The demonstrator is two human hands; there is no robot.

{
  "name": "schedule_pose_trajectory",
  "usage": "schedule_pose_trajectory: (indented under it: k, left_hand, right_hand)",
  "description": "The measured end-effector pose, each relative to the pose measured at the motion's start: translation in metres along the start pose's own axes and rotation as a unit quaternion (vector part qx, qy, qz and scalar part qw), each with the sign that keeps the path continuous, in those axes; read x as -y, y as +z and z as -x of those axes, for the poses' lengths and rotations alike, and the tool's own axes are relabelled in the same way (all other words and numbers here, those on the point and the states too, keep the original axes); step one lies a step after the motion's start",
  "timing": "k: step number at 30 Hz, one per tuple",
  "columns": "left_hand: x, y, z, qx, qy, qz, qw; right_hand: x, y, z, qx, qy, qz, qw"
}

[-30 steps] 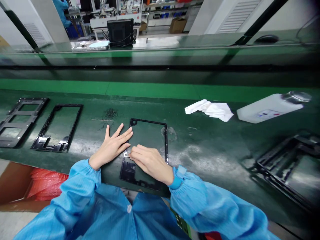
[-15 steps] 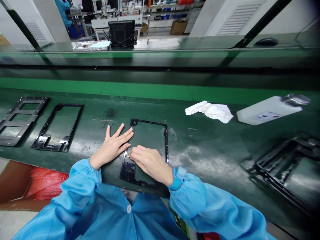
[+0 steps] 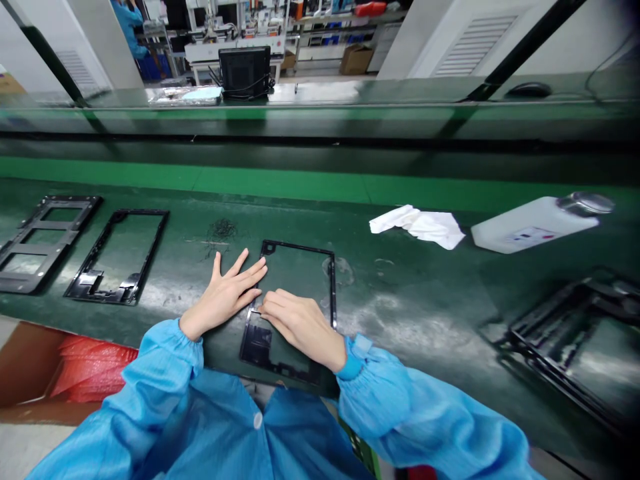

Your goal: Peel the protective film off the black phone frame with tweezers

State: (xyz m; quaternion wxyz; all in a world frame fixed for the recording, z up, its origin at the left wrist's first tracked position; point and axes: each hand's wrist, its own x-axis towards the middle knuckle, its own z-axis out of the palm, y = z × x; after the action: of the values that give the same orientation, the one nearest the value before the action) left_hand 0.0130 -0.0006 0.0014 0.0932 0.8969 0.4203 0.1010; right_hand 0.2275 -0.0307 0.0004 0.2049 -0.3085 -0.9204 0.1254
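Note:
A black rectangular frame (image 3: 299,249) lies on the green bench (image 3: 425,307) right in front of me. My left hand (image 3: 226,296) rests flat beside its left edge, fingers spread, fingertips touching that edge. My right hand (image 3: 295,323) lies over the frame's lower left part with fingers pressed together at the left rail, pinching something small I cannot make out. Both arms wear blue sleeves.
Two more black frames (image 3: 117,256) (image 3: 41,241) lie at the left. A white cloth (image 3: 421,225) and a white bottle on its side (image 3: 533,224) sit to the right. A stack of black frames (image 3: 575,333) is at the far right. A cardboard box with red wrap (image 3: 65,373) stands below left.
The view has tilted slightly; my hands have stayed where they were on the frame.

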Motion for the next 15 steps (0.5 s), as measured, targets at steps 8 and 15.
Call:
schedule_pose_trajectory:
  k: [8, 15]
  left_hand:
    - [0.0003, 0.0001, 0.0000, -0.001, 0.001, 0.001, 1.000]
    - [0.0010, 0.0020, 0.0003, 0.006, 0.007, -0.004, 1.000]
  right_hand:
    - [-0.0004, -0.0008, 0.0019, -0.005, 0.020, -0.016, 1.000]
    - [0.0072, -0.0044, 0.0011, 0.027, 0.010, 0.052, 0.998]
